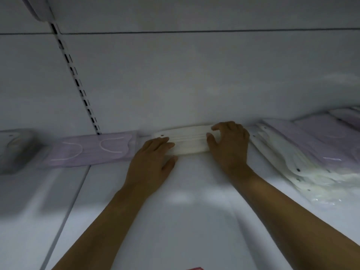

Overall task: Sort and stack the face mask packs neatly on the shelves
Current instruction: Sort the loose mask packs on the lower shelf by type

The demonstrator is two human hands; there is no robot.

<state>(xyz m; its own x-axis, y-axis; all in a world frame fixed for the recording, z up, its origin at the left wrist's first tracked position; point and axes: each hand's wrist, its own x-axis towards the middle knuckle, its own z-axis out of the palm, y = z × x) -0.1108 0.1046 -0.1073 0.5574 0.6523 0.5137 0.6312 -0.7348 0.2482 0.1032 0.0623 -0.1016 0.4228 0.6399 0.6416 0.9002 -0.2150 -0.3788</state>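
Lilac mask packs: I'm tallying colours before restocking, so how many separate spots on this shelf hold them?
2. One lilac pack lies flat left of the white stack under both hands. A lilac pile sits far right, behind the slumped white packs; more may be hidden there.

A white shelf runs under a pale back panel with a horizontal seam high up. A slotted upright rail slants down the panel's left side. Light is dim and cool, brightest mid-shelf.
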